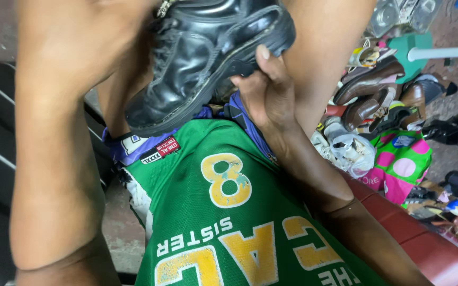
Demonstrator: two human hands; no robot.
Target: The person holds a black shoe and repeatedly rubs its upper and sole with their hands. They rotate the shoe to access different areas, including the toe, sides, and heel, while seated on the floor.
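My right hand (266, 92) grips the glossy black shoe (202, 58) by its sole; I cannot tell my left hand's state.

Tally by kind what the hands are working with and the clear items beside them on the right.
Black leather shoe, held against the right hand: 1
Green jersey on the lap: 1
Pink and green spotted bag: 1
Clear plastic bag: 1
Total: 4
Loose shoes piled at right overlap too much to count; left hand hidden.
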